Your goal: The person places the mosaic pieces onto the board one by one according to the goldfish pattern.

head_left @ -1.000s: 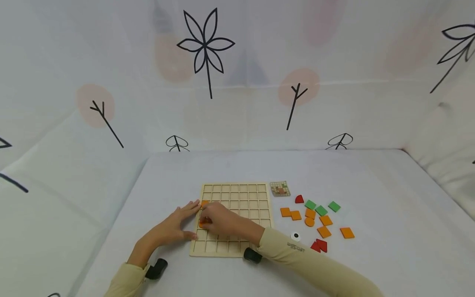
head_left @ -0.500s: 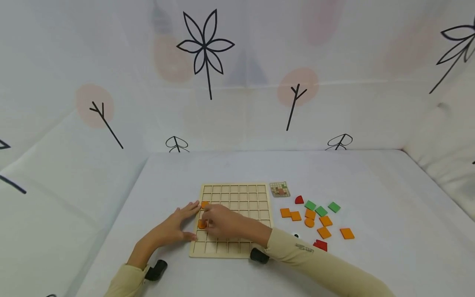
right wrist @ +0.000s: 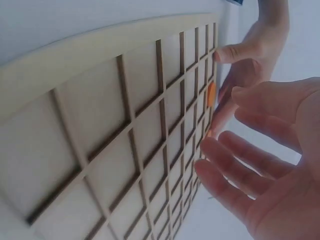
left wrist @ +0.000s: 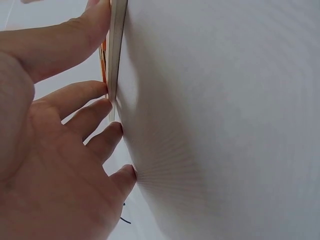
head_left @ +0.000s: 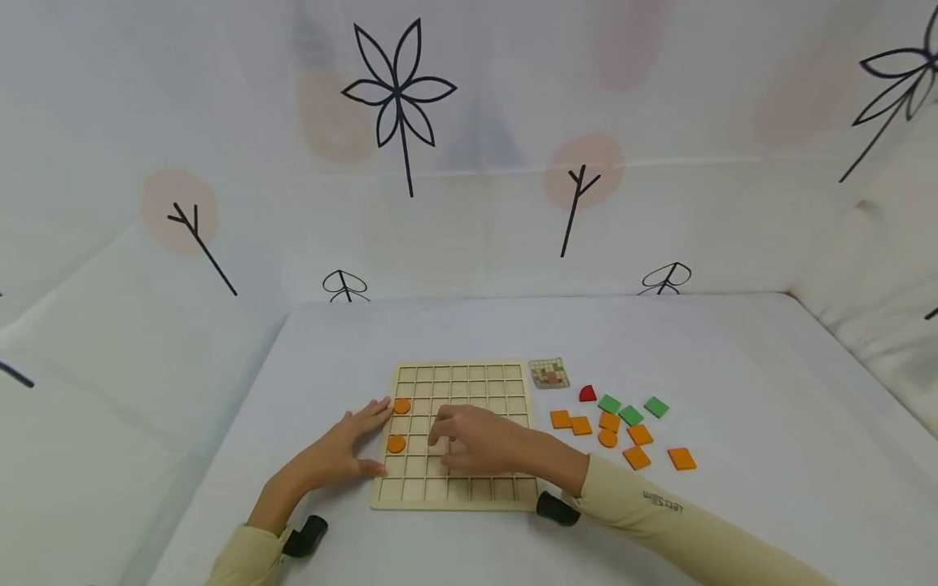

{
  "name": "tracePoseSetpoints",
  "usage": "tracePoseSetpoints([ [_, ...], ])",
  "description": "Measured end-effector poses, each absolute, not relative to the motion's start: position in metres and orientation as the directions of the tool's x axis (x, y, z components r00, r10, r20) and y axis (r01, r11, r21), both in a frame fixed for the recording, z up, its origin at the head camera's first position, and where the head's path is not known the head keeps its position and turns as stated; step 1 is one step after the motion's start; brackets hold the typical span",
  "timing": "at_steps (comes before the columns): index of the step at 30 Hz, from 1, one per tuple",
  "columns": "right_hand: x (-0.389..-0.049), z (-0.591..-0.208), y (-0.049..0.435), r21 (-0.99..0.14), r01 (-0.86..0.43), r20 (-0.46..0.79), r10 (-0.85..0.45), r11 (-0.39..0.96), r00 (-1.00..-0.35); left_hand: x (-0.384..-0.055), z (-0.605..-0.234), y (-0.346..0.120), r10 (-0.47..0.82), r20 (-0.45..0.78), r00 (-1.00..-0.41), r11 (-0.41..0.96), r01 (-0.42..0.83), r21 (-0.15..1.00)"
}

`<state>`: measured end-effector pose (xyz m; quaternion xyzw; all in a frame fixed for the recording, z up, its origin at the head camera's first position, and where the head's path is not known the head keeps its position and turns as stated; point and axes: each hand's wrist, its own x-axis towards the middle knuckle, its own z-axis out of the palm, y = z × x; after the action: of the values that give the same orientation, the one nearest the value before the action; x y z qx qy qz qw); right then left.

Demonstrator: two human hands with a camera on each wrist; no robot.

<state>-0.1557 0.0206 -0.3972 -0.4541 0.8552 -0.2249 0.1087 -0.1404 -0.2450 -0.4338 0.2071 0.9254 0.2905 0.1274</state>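
Observation:
A wooden grid board (head_left: 462, 505) lies flat on the white table, divided by thin raised strips into square cells. Two round orange pieces sit in its leftmost column: a farther one (head_left: 401, 405) and a nearer one (head_left: 396, 443). My left hand (head_left: 340, 448) rests at the board's left edge, fingers and thumb spread along it; in the left wrist view the fingertips (left wrist: 114, 102) touch the board's side. Over the middle of the board hovers my right hand (head_left: 479, 439), its fingers loosely bent and parted. The right wrist view shows nothing between the right fingers (right wrist: 235, 165).
Right of the board lie several orange squares (head_left: 681, 459), an orange disc (head_left: 607, 438), several green squares (head_left: 655, 407) and a red quarter-round piece (head_left: 588, 393). A small patterned card (head_left: 549, 373) lies by the board's far right corner. A printed white cloth (head_left: 469, 228) hangs behind.
My right hand has let go of the nearer orange disc in the left column and moved right across the board. The left hand stays at the edge.

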Motion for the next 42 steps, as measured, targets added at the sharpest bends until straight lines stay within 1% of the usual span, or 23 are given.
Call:
tracePoseSetpoints([
  [8, -0.153, -0.395, 0.050, -0.494, -0.699, 0.000, -0.803, 0.518, -0.595, -0.140, -0.434, -0.245, 0.459, -0.112, -0.881, 0.745, 0.312, 0.590],
  [16, -0.150, -0.401, 0.084, -0.523, -0.679, 0.037, -0.782, 0.515, -0.622, -0.141, -0.436, -0.246, 0.456, -0.113, -0.883, 0.739, 0.305, 0.601],
  [25, -0.144, -0.407, 0.132, -0.561, -0.580, 0.008, -0.697, 0.591, -0.717, -0.140, -0.439, -0.246, 0.470, -0.100, -0.877, 0.732, 0.325, 0.599],
  [32, -0.138, -0.410, 0.164, -0.567, -0.569, 0.061, -0.659, 0.595, -0.750, -0.139, -0.438, -0.247, 0.458, -0.102, -0.883, 0.745, 0.319, 0.586],
  [38, -0.134, -0.407, 0.184, -0.573, -0.507, 0.027, -0.603, 0.644, -0.797, -0.140, -0.437, -0.246, 0.464, -0.101, -0.880, 0.741, 0.324, 0.588],
  [42, -0.136, -0.408, 0.195, -0.556, -0.500, 0.028, -0.586, 0.664, -0.810, -0.140, -0.437, -0.244, 0.456, -0.100, -0.884, 0.748, 0.321, 0.581],
])
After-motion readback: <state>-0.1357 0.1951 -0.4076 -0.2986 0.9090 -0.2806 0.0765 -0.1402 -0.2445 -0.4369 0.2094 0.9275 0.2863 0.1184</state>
